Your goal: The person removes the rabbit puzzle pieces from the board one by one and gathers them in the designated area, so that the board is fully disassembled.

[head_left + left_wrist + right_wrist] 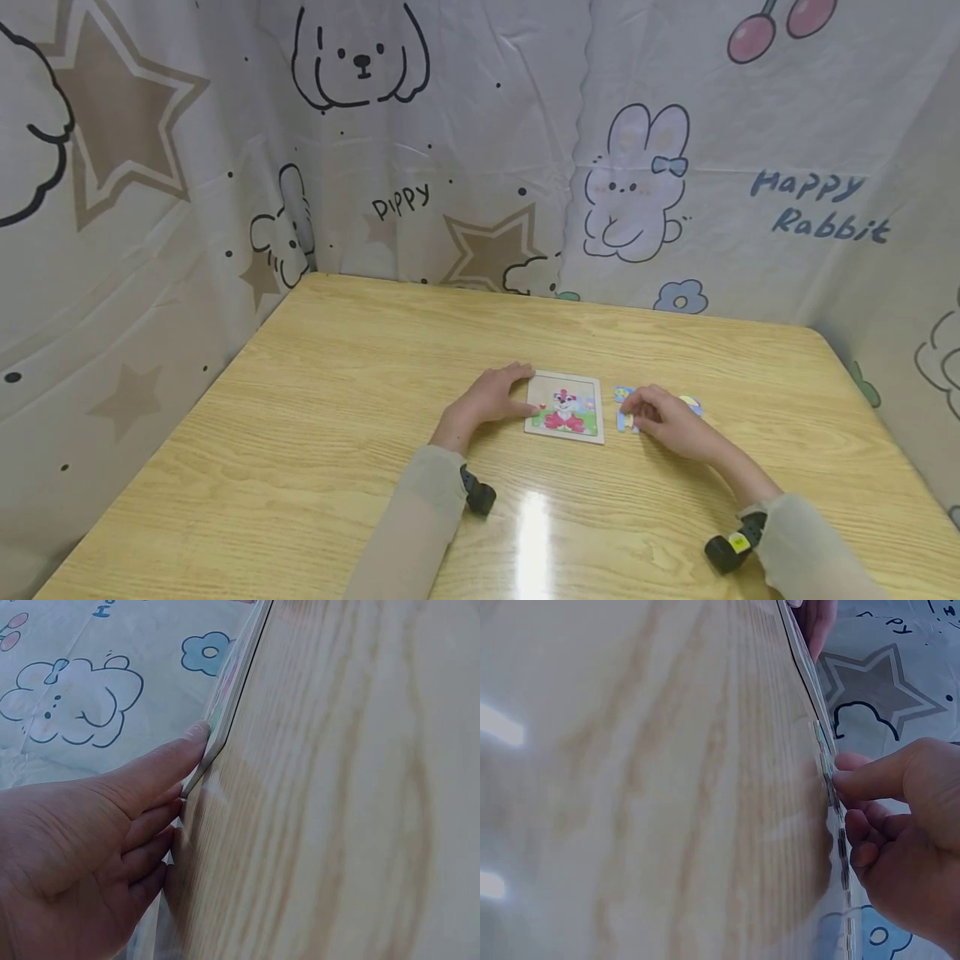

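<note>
A jigsaw board (564, 407) with a light frame lies flat on the table. It shows a pink and white cartoon animal on green, while bare wood shows in its upper part. My left hand (491, 396) holds the board's left side, its thumb (176, 754) on the frame and its other fingers along the edge. Just right of the board, my right hand (671, 421) has thumb and index finger together on a small blue puzzle piece (624, 422), low at the tabletop. The hand partly hides this piece and others beneath it.
Loose puzzle pieces (690, 403) lie around the right hand, one with yellow stripes. The wooden table (337, 400) ends at a printed curtain (510, 150) behind and at both sides. A dark camera is strapped to each wrist.
</note>
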Tool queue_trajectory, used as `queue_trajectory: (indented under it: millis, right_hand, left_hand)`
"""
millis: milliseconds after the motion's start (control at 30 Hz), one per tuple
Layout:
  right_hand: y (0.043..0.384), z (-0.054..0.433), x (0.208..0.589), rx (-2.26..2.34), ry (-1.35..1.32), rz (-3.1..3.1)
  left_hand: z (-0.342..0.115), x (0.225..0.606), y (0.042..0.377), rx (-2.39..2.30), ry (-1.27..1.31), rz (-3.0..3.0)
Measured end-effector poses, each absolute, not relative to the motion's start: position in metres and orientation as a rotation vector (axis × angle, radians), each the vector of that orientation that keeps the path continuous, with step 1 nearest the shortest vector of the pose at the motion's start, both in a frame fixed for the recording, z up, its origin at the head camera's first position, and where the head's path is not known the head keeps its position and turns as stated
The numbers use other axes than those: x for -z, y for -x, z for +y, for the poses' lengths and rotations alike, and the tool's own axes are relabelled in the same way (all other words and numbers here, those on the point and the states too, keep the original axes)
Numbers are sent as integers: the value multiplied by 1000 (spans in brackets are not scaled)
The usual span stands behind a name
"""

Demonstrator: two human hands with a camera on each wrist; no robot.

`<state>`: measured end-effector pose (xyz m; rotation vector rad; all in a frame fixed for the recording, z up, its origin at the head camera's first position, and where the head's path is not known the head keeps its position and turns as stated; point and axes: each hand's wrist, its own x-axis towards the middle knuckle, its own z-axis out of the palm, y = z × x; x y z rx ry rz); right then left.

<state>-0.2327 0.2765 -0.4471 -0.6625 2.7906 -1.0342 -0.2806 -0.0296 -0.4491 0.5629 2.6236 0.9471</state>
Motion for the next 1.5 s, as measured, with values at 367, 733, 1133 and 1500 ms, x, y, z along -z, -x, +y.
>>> queue_trajectory:
  millis: [367,733,1133,1500]
  right_hand:
    - [239,261,446,1068,596,2793]
    - [255,227,444,1046,625,2749]
    - [270,202,446,999,598,2702]
    - [276,197,443,995,619,2617]
  left_hand:
    - [-30,449,281,-943,-565,2630]
    - [-30,448,281,-944,-569,2621]
    - [-31,449,280,-939,-586,2630]
    - [-30,451,284,-909,-569,2647]
